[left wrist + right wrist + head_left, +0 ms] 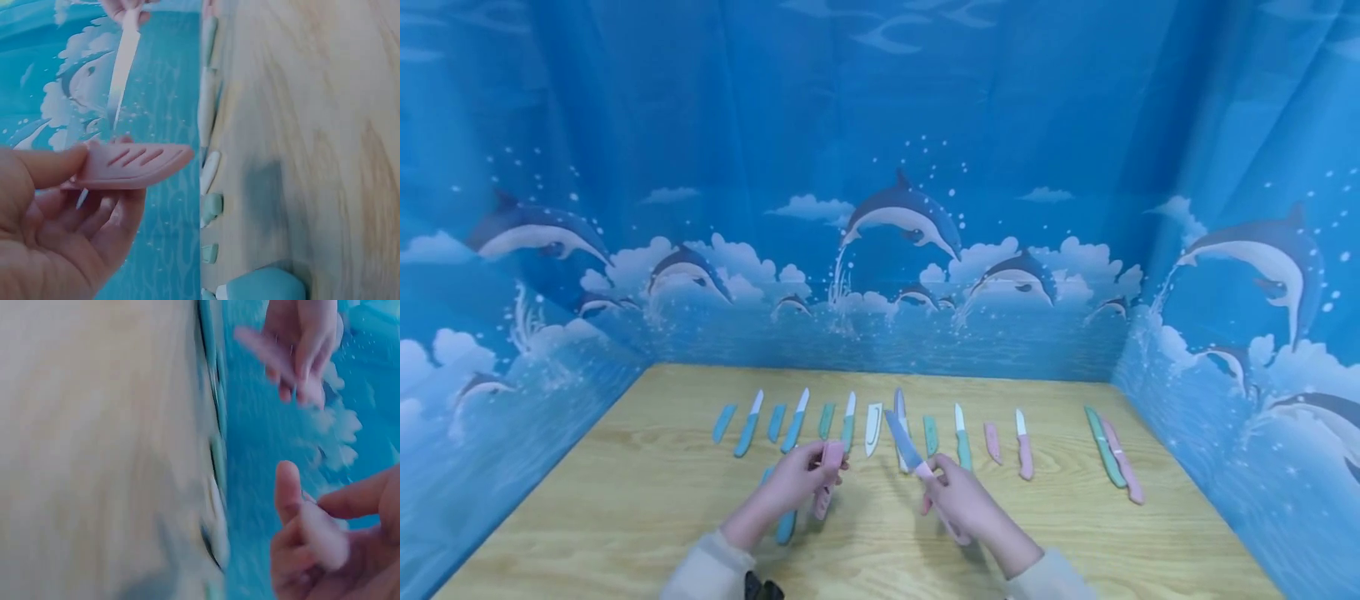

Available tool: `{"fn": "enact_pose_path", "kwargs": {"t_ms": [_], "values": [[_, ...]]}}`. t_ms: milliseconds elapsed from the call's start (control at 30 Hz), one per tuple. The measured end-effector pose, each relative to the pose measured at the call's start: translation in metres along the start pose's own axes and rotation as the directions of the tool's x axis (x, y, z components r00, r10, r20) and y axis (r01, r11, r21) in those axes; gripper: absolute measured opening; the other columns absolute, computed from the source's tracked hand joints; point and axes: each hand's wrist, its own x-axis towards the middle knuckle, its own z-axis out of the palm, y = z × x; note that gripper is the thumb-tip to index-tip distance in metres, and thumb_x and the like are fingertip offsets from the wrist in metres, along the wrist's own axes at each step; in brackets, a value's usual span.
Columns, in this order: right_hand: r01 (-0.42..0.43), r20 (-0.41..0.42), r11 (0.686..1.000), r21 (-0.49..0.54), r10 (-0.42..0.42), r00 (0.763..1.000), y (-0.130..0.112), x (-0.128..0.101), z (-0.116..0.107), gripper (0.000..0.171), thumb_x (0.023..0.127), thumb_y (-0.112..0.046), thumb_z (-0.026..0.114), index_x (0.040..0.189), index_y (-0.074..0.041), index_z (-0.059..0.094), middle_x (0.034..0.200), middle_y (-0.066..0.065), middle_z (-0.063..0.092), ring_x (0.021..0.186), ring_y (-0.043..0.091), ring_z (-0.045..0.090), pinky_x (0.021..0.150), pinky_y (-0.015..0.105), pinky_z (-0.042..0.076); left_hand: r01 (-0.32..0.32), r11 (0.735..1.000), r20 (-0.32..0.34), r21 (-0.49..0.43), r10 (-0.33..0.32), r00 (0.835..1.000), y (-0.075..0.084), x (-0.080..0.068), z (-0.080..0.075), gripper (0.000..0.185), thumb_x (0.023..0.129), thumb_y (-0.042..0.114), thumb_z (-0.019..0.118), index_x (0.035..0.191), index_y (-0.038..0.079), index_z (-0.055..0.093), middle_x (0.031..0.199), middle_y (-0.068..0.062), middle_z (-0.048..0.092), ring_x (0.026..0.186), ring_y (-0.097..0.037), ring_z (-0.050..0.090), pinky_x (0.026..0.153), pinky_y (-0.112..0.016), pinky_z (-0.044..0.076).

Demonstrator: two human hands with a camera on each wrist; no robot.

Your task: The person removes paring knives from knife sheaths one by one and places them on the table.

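Two hands work above the bench [625,500]: left hand [793,482] pinches a pink sheath [134,165], right hand [966,500] grips a pink-handled knife [910,454], blade bare. Judged barely begun: one sheathed pair [1112,457] lies at right, while most knives in the row [880,429] remain uncovered.

this looks like a staged recording booth rather than a home or a kitchen. a blue backdrop cloth [880,167] printed with leaping dolphins, clouds and waves hangs on three sides, closing off a light wooden desk [625,500]. small knives and their sheaths [880,433], in blue, green, pink and white, lie in one neat row across the desk like sorted samples.
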Motion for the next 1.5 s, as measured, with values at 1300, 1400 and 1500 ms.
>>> {"fn": "enact_pose_path", "kwargs": {"t_ms": [1300,1400,1500], "values": [[-0.193,0.072,0.975,-0.114,0.202,0.977,-0.021,0.048,0.080,0.029,0.087,-0.012,0.070,0.061,-0.002,0.060,0.045,0.004,0.057,0.036,0.009,0.051,0.039,0.023,0.048,0.263,0.832,-0.128,0.489,-0.229,0.965,-0.019,0.030,0.009,0.021,0.077,0.006,0.077,0.091,0.000,0.062,0.078,-0.007,0.059,0.068,-0.018,0.057,0.064,-0.030,0.050],[-0.179,0.056,0.959,-0.221,0.196,0.979,-0.024,0.048,0.079,0.032,0.086,-0.016,0.071,0.060,-0.004,0.058,0.044,0.003,0.055,0.035,0.009,0.050,0.037,0.021,0.044,0.263,0.824,-0.138,0.502,-0.223,0.965,-0.018,0.030,0.008,0.023,0.076,0.007,0.077,0.092,0.001,0.062,0.081,-0.008,0.059,0.072,-0.019,0.056,0.068,-0.033,0.051],[-0.175,0.048,0.940,-0.292,0.197,0.979,-0.027,0.047,0.078,0.033,0.086,-0.018,0.072,0.059,-0.005,0.057,0.043,0.002,0.054,0.034,0.009,0.049,0.036,0.020,0.042,0.263,0.818,-0.145,0.512,-0.220,0.965,-0.017,0.029,0.008,0.024,0.076,0.007,0.077,0.094,0.001,0.062,0.082,-0.008,0.060,0.074,-0.020,0.056,0.069,-0.034,0.051]]}}
